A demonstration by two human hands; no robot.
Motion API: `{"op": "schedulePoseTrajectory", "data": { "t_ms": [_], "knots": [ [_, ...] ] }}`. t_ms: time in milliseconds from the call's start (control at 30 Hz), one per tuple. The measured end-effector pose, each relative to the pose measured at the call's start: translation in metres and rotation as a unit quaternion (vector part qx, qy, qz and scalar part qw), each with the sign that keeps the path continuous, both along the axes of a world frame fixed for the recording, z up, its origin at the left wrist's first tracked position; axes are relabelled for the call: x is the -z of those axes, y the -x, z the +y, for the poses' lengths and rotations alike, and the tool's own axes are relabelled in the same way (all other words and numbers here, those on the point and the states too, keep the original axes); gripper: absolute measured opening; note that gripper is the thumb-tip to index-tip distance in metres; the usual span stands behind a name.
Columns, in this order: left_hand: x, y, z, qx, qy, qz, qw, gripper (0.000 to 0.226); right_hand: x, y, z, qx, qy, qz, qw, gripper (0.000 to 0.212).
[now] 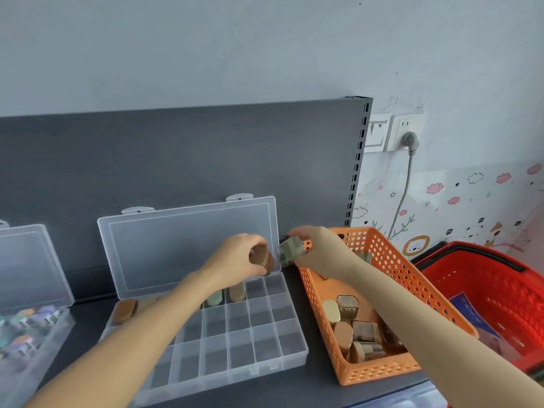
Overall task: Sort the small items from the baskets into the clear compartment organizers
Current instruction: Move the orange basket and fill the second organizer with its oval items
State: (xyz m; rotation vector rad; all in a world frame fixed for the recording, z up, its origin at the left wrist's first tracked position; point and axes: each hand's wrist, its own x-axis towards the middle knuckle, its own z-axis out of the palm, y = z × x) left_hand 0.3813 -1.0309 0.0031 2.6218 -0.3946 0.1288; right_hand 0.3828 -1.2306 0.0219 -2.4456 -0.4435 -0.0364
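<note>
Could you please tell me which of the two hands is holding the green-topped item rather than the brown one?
The right hand holds the green-topped item, near the orange basket. The left hand grips the brown item over the organizer.

The left hand [238, 257] holds a brown-capped jar [262, 258] above the far row of the open clear organizer [235, 334], and just beside it the right hand [316, 248] grips a green-capped jar [290, 250] over the far corner of the orange basket [382, 293]. Under the left hand, a green jar [214, 298] and a brown jar [237, 291] stand in neighbouring compartments. Under the right forearm more jars [353, 328] lie in the basket, with a red basket [488, 293] beyond it.
</note>
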Motion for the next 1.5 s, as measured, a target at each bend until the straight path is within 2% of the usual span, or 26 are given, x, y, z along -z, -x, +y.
{"op": "schedulePoseTrajectory", "data": {
  "t_ms": [100,233,433,600,933,1200,1267,1400,1500],
  "knots": [
    [0.012,0.005,0.010,-0.012,-0.018,0.024,0.999,0.052,0.009,-0.006,0.016,-0.023,0.079,-0.005,0.997,0.043],
    [0.026,0.005,0.015,-0.026,-0.047,0.045,0.998,0.053,0.020,-0.011,0.029,-0.055,0.165,-0.018,0.985,0.017],
    [0.039,0.002,0.016,-0.028,-0.056,0.072,0.995,0.049,0.033,-0.014,0.036,-0.065,0.248,0.014,0.967,0.046],
    [0.043,-0.002,0.015,-0.020,-0.071,0.083,0.994,0.050,0.042,-0.021,0.043,-0.081,0.353,-0.007,0.932,0.048],
    [0.053,-0.002,0.018,-0.022,-0.071,0.082,0.994,0.062,0.048,-0.030,0.053,-0.108,0.438,-0.021,0.892,0.043],
    [0.054,0.001,0.021,-0.026,-0.049,0.098,0.994,0.069,0.048,-0.032,0.052,-0.120,0.449,-0.021,0.885,0.044],
    [0.053,0.004,0.021,-0.024,-0.043,0.096,0.994,0.068,0.046,-0.031,0.048,-0.121,0.414,-0.028,0.902,0.039],
    [0.045,0.007,0.014,-0.013,-0.024,0.078,0.997,0.068,0.033,-0.029,0.027,-0.100,0.270,-0.045,0.956,0.038],
    [0.036,0.009,0.000,0.010,-0.022,0.062,0.998,0.067,0.021,-0.025,0.004,-0.072,0.221,-0.045,0.971,0.044]
  ]
}}
